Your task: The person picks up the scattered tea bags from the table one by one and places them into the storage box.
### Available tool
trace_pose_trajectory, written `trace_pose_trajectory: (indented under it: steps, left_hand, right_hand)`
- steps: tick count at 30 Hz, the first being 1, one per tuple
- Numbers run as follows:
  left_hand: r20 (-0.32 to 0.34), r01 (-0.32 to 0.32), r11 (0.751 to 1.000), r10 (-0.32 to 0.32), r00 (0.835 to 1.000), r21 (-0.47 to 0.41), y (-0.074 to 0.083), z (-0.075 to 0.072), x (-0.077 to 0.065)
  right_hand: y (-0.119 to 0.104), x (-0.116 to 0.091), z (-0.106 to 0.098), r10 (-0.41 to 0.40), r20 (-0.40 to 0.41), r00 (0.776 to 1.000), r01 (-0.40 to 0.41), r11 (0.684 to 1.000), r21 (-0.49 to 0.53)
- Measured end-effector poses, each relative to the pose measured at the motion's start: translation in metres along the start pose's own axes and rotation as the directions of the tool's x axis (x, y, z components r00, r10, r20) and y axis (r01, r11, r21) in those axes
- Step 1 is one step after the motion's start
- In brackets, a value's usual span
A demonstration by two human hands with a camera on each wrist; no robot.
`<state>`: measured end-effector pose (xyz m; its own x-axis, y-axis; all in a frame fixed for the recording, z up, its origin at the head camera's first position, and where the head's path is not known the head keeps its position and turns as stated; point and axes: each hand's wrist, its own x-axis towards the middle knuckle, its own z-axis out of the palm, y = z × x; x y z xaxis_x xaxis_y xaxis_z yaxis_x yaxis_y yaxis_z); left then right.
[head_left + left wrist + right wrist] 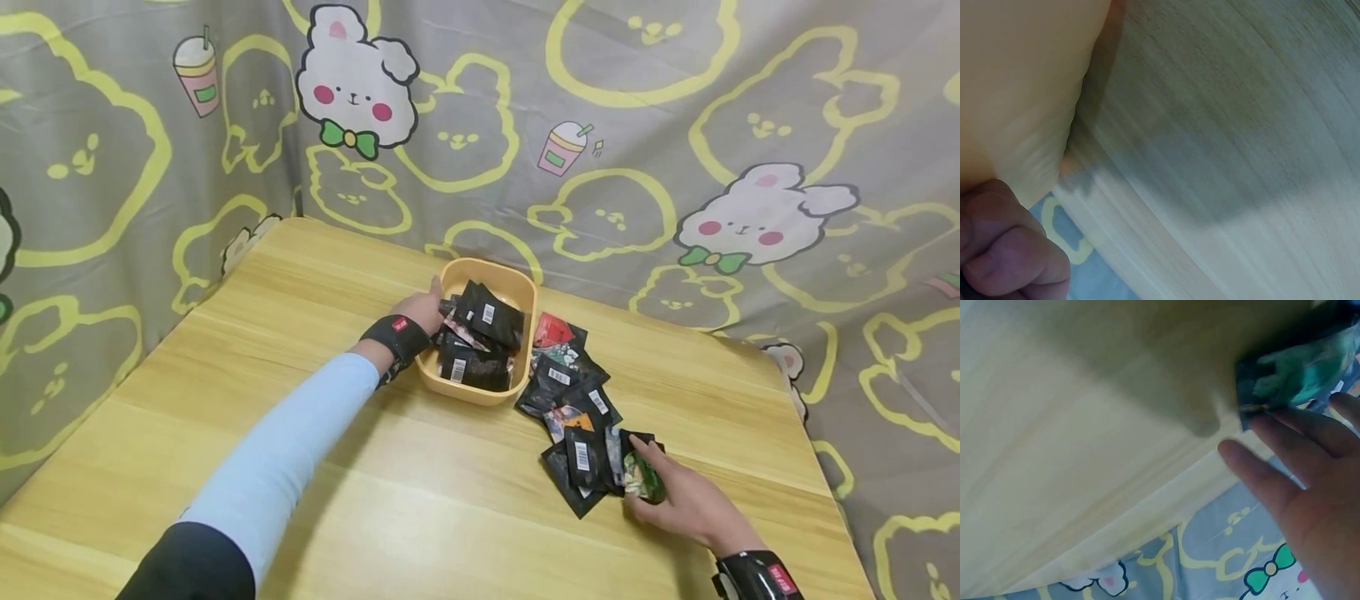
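A yellow-orange plastic bin (438, 385) holds several black packets (480, 367), some with white barcode labels. My left hand (422, 312) is at its left rim, fingers curled around the edge of a black packet (447, 307). In the left wrist view, the curled fingers (1019, 262) show beside the bin's outer wall (1022, 81). To the right, my right hand (686, 504) holds a black packet with a green picture (645, 475) between thumb and fingers, at the near end of a pile of packets. Its fingers (1279, 440) lie along that packet's edge in the right wrist view.
Overlapping black packets (558, 375) trail from the bin's right side toward my right hand, one with a red patch (553, 331). All stand on a light wooden table (420, 492). A grey cartoon-print curtain (480, 167) borders the back and sides.
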<state>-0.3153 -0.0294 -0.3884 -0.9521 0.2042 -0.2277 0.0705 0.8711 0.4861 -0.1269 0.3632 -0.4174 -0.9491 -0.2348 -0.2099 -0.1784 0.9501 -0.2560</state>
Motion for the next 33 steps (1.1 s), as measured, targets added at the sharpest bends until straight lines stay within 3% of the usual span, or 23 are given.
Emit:
trace_pose_trajectory:
  steps: [8, 13, 17, 20, 25, 29, 33]
  left_hand:
    - [0.005, -0.001, 1.0, 0.0, 1.0, 0.01, -0.002, 0.002, 0.005]
    - [0.005, 0.011, 1.0, -0.011, 1.0, 0.013, -0.004, 0.003, 0.007]
    - [0.003, 0.012, 1.0, -0.012, 1.0, 0.012, -0.006, 0.006, 0.01]
    - [0.006, 0.003, 1.0, -0.003, 1.0, -0.001, -0.009, 0.008, 0.015]
    - [0.01, 0.006, 1.0, -0.006, 1.0, -0.014, -0.01, 0.008, 0.015]
    - [0.005, 0.016, 1.0, -0.016, 1.0, -0.004, -0.006, 0.005, 0.01]
    - [0.001, 0.014, 1.0, -0.014, 1.0, 0.013, -0.005, 0.004, 0.008]
  right_hand:
    - [-0.004, 0.006, -0.001, -0.011, -0.01, 1.0, 0.011, 1.0, 0.003]
    - [-0.008, 0.009, -0.003, 0.043, 0.019, 0.999, -0.043, 0.999, 0.015]
    - [-0.009, 0.012, 0.002, 0.014, -0.092, 0.996, -0.017, 0.999, -0.028]
    - [-0.008, 0.013, 0.006, -0.021, -0.22, 0.975, 0.004, 0.997, -0.079]
    - [-0.005, 0.018, 0.006, -0.083, -0.387, 0.918, 0.03, 0.989, -0.143]
    - [-0.005, 0.025, 0.002, -0.118, -0.468, 0.876, 0.043, 0.985, -0.167]
    - [-0.01, 0.038, -0.007, -0.128, -0.492, 0.861, 0.048, 0.984, -0.172]
